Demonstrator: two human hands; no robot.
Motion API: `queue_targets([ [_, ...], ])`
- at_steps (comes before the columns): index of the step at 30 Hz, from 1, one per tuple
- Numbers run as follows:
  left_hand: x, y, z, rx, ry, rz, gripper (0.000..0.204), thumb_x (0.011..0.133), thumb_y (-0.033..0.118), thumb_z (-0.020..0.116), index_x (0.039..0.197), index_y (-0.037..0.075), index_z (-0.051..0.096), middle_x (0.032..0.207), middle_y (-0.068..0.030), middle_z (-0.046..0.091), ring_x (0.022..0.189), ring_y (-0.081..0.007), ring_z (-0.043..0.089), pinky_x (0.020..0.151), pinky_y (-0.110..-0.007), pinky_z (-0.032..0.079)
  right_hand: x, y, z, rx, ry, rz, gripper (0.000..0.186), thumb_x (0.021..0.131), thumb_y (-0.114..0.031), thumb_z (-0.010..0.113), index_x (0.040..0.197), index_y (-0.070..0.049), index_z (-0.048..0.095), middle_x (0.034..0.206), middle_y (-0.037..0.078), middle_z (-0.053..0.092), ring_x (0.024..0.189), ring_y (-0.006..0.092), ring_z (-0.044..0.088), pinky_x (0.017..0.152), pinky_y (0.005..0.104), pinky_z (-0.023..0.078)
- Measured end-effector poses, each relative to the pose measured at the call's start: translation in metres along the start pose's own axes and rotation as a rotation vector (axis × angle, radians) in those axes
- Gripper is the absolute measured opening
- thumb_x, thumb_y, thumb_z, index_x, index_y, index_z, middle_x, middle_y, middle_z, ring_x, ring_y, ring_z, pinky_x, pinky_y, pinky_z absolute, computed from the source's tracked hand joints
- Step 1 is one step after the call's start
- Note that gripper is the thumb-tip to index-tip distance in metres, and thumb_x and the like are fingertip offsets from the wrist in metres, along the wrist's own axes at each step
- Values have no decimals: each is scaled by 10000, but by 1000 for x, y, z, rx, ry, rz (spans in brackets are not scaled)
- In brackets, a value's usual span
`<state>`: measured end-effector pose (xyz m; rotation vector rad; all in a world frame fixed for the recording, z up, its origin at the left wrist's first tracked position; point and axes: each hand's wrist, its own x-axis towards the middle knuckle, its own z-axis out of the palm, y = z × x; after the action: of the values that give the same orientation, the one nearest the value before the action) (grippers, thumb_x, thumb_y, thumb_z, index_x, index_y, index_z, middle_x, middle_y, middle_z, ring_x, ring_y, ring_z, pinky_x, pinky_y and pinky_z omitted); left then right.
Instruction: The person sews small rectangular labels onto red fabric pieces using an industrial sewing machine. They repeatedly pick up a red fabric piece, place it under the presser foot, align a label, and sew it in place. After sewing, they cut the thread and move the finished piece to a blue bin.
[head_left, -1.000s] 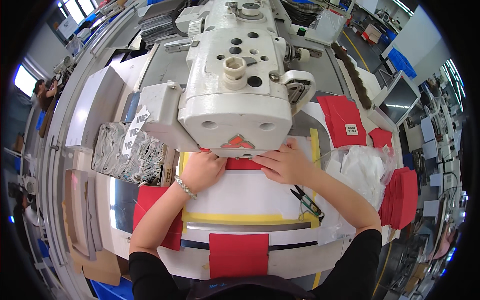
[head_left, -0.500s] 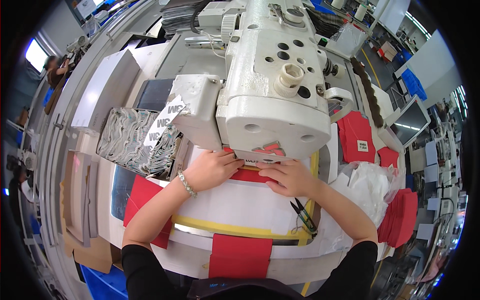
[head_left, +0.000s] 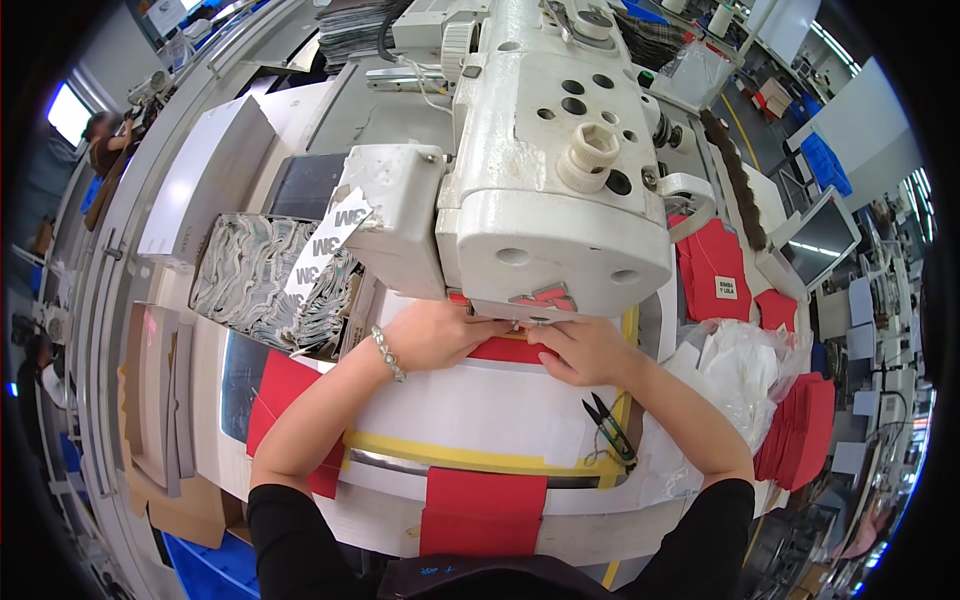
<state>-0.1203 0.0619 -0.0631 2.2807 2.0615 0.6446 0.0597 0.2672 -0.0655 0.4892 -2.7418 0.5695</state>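
Observation:
Under the white sewing machine head (head_left: 555,245), a red fabric piece (head_left: 512,350) lies on the white work surface (head_left: 470,400). My left hand (head_left: 437,335), with a beaded bracelet on its wrist, reaches in from the left and presses its closed fingers on the fabric's far edge. Opposite it, my right hand (head_left: 585,352) has its fingers curled and pressed together on the fabric's right side. Both sets of fingertips nearly meet below the machine head, which partly hides them along with the needle area. A small pale bit shows between them.
Thread snips (head_left: 610,432) lie right of the work surface. At left stands a box of folded labels (head_left: 270,275). A red panel (head_left: 483,510) hangs at the front edge; another (head_left: 285,400) lies left. Red stacks (head_left: 800,430) and a clear plastic bag (head_left: 725,365) are at right.
My left hand has shifted slightly right and turned, its fingers reaching closer to the right hand. The white label seen before between the hands is now mostly covered.

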Motion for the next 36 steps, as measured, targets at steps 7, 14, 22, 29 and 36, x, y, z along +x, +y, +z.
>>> queue_targets([
  [7,-5,1,-5,111,189,73,137,787,201,698,870,92,703,768,23,657,716,-154,645,620,-331,531,1,-1,1,-9,5,-4,225,746,-137,671,969,-140,644,952,13,669,1023,218,571,970,430,350],
  [14,-8,-4,-3,103,201,76,143,798,236,711,858,106,713,767,26,652,721,-149,649,610,-336,529,3,-2,0,12,6,-4,214,741,-129,666,953,-142,641,950,10,666,999,218,585,953,413,362],
  [22,-2,-2,1,15,222,53,136,792,201,716,905,127,724,800,-9,657,730,-179,654,618,-355,528,3,-4,-4,26,-28,23,235,742,-122,660,975,-133,630,919,13,648,928,221,603,877,410,399],
  [29,-4,0,2,-59,146,-19,216,798,198,725,1009,158,741,859,-43,695,765,-227,670,667,-360,542,4,-4,-14,56,48,-9,188,731,-83,649,911,-95,595,827,42,638,683,248,607,620,360,473],
  [36,1,4,-4,-52,97,-33,231,848,249,691,1071,205,735,866,-51,712,701,-238,676,609,-348,553,2,-1,-14,11,113,-81,190,694,-54,633,875,-80,583,824,82,621,719,285,600,635,383,480],
])
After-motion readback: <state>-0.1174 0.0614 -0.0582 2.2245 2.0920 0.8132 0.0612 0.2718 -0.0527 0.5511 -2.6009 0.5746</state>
